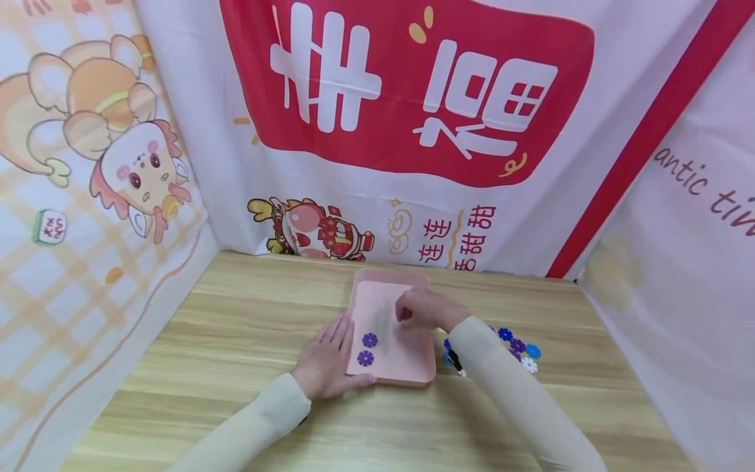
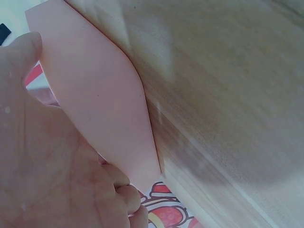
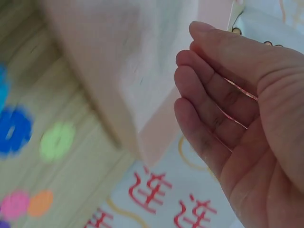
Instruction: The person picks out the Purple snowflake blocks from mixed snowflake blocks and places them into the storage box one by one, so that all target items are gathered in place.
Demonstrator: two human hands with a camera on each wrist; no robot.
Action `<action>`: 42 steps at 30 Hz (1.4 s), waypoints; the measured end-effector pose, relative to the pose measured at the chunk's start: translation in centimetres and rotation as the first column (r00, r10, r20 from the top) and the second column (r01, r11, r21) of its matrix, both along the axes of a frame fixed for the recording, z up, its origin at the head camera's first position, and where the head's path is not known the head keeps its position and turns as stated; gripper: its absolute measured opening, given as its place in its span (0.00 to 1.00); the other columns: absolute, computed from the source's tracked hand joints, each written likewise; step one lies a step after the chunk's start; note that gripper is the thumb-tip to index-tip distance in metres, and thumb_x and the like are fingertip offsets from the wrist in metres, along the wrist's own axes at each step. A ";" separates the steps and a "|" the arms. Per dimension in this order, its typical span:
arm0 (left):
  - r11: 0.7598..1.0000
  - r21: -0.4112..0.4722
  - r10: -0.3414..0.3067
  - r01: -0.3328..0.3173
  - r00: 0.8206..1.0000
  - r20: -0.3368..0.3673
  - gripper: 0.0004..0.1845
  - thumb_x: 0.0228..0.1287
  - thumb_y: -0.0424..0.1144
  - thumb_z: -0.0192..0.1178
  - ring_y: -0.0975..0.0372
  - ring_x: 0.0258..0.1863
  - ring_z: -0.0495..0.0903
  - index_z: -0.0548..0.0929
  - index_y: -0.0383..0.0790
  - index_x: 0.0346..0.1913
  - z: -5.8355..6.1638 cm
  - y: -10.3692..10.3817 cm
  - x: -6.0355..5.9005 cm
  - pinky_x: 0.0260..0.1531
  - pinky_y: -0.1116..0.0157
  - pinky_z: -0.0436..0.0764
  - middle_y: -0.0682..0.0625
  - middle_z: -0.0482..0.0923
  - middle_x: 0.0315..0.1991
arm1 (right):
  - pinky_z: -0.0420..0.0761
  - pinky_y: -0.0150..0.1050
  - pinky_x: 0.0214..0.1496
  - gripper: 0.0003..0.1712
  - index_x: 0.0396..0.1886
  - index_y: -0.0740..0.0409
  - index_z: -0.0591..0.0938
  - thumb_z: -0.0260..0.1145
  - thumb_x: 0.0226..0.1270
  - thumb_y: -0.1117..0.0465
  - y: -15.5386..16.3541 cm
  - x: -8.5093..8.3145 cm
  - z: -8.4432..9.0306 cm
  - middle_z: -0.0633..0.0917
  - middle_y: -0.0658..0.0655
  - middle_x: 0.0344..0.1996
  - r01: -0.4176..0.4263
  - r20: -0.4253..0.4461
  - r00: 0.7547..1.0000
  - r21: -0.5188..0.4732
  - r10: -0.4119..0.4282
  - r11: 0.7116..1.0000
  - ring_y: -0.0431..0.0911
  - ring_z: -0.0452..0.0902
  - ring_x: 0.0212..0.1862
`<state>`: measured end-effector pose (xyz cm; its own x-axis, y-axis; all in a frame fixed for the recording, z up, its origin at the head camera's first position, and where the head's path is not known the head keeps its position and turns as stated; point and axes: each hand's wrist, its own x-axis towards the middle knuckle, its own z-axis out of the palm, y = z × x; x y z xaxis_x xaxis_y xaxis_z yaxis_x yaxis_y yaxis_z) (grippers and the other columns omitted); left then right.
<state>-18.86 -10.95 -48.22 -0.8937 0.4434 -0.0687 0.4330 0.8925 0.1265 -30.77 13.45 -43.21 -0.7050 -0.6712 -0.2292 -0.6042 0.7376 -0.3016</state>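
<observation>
A pink rectangular tray [image 1: 423,367] sits on the wooden table. Two purple flower-shaped discs [image 1: 366,358] lie inside it, near its left side. My left hand [image 1: 326,366] rests on the tray's front left corner, fingers stretched along the left edge and thumb along the front edge. In the left wrist view, its fingertips touch the rim of the tray [image 2: 95,90]. Over the right part of the tray is my right hand [image 1: 428,310], its fingers curled and thumb against the index finger. No object shows in that hand [image 3: 237,99] in the right wrist view.
Right of the tray, partly behind the right sleeve [image 1: 519,393], lie several notched discs [image 1: 518,345] in blue, purple and white. The right wrist view adds a green disc [image 3: 57,141], a pink and an orange one. A printed cloth [image 1: 407,196] hangs behind the table.
</observation>
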 end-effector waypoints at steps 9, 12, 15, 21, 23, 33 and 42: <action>0.999 0.039 0.002 -0.001 1.000 -0.009 0.66 0.65 0.83 0.45 0.39 0.85 0.50 0.53 0.25 0.82 -0.8 -0.4 -0.2 0.84 0.43 0.57 0.30 0.48 0.85 | 0.87 0.37 0.46 0.04 0.39 0.52 0.90 0.77 0.67 0.63 6.0 1.4 1.6 0.88 0.45 0.32 0.043 0.034 0.998 0.096 -0.046 0.994 0.39 0.80 0.36; 1.000 -0.001 0.010 -0.010 1.000 0.010 0.65 0.65 0.81 0.50 0.41 0.86 0.51 0.54 0.26 0.82 0.5 -0.1 0.2 0.84 0.46 0.59 0.32 0.49 0.85 | 0.87 0.37 0.46 0.05 0.39 0.51 0.90 0.77 0.67 0.64 7.9 2.1 1.7 0.88 0.44 0.33 0.054 0.029 0.998 0.129 -0.059 0.990 0.38 0.80 0.36; 1.000 -0.024 0.009 -0.009 1.000 0.011 0.65 0.66 0.81 0.50 0.42 0.86 0.51 0.53 0.26 0.83 0.5 -0.1 0.1 0.85 0.47 0.58 0.33 0.48 0.85 | 0.87 0.39 0.46 0.05 0.40 0.50 0.90 0.76 0.67 0.63 9.4 3.0 1.7 0.88 0.45 0.33 0.090 0.054 0.994 0.148 -0.099 0.985 0.39 0.79 0.35; 1.000 -0.014 -0.003 0.003 1.000 -0.007 0.64 0.66 0.80 0.51 0.41 0.85 0.52 0.55 0.25 0.82 0.0 -0.2 0.0 0.84 0.46 0.59 0.31 0.49 0.85 | 0.87 0.40 0.46 0.05 0.39 0.47 0.90 0.78 0.67 0.59 11.7 5.0 0.5 0.88 0.47 0.33 0.110 0.071 0.990 0.166 -0.123 0.980 0.40 0.78 0.34; 1.000 -0.010 -0.004 0.004 1.000 -0.010 0.64 0.66 0.80 0.52 0.40 0.85 0.52 0.55 0.25 0.82 0.0 -0.2 0.0 0.84 0.46 0.59 0.31 0.49 0.85 | 0.88 0.41 0.48 0.07 0.40 0.46 0.90 0.80 0.65 0.59 12.3 5.5 -0.1 0.88 0.46 0.34 0.104 0.067 0.991 0.177 -0.118 0.979 0.40 0.78 0.35; 1.000 -0.022 0.000 0.000 1.000 -0.002 0.64 0.65 0.81 0.50 0.42 0.85 0.52 0.55 0.26 0.82 0.4 -0.1 0.1 0.84 0.47 0.60 0.32 0.50 0.85 | 0.79 0.32 0.40 0.10 0.35 0.50 0.88 0.81 0.59 0.67 14.1 6.4 -3.6 0.85 0.45 0.31 -0.035 0.004 0.999 0.075 0.034 0.997 0.38 0.73 0.36; 1.000 -0.026 0.001 0.000 1.000 0.007 0.65 0.65 0.81 0.50 0.42 0.86 0.51 0.54 0.26 0.82 0.3 0.0 0.1 0.84 0.46 0.59 0.33 0.49 0.85 | 0.82 0.37 0.45 0.13 0.36 0.48 0.86 0.83 0.58 0.63 14.2 5.6 -3.8 0.83 0.45 0.32 0.135 0.087 0.986 0.100 -0.144 0.986 0.40 0.74 0.38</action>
<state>-18.79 -10.90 -47.92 -0.8934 0.4409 -0.0864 0.4318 0.8957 0.1061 -25.16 27.68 -47.04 -0.7625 -0.5405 -0.3556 -0.4658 0.8401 -0.2782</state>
